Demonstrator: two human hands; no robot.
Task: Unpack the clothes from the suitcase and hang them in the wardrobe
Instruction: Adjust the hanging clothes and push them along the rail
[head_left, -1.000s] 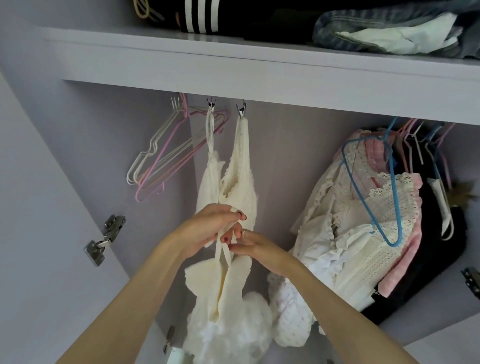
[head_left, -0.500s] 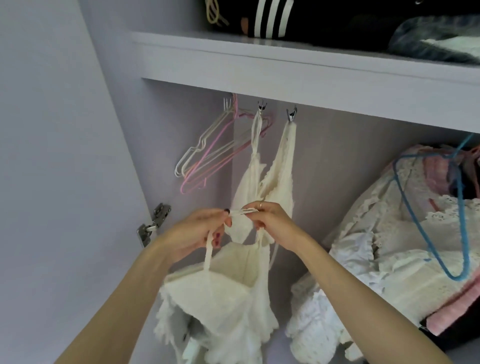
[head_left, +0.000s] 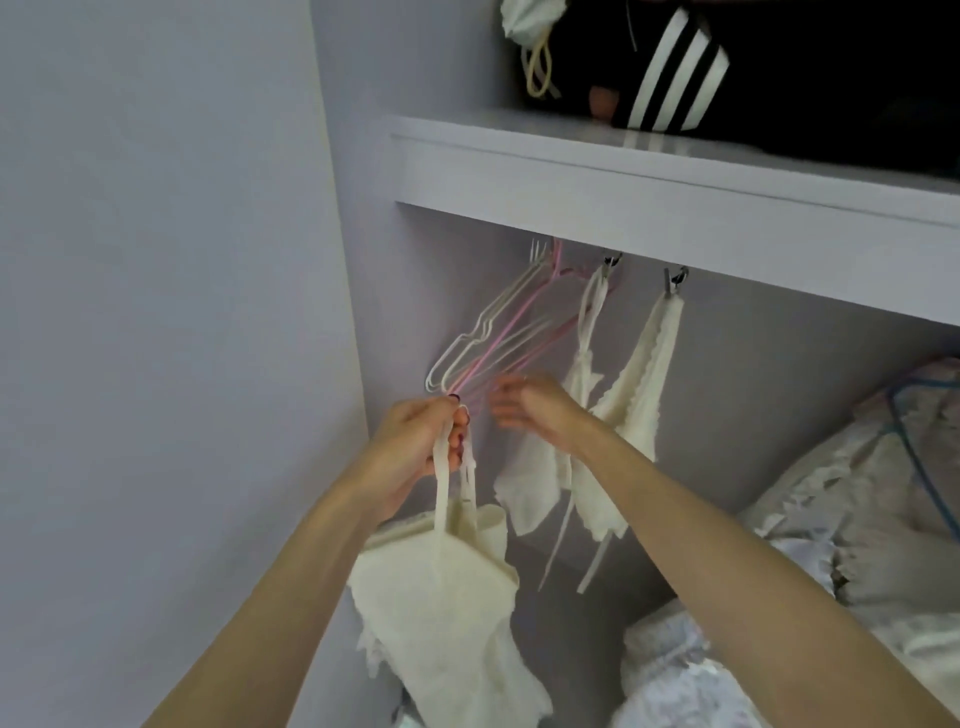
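Observation:
My left hand (head_left: 421, 441) grips the two thin straps of a cream knitted top (head_left: 447, 603), which hangs below it in front of the wardrobe's left wall. My right hand (head_left: 530, 408) is blurred, fingers spread and holding nothing, just beside the lower ends of several empty white and pink wire hangers (head_left: 514, 327) on the rail. Right of the hangers, a second cream garment (head_left: 623, 415) hangs from two metal clips (head_left: 675, 278) under the shelf.
A white shelf (head_left: 649, 208) crosses above, with a black garment with white stripes (head_left: 670, 73) on it. White lace clothes (head_left: 857, 509) and a blue hanger (head_left: 919, 447) fill the right side. The grey wardrobe wall (head_left: 156, 364) is on the left.
My right hand let go of the strap and moved up toward the empty hangers. My left hand now holds both straps alone. The view swung left and closer.

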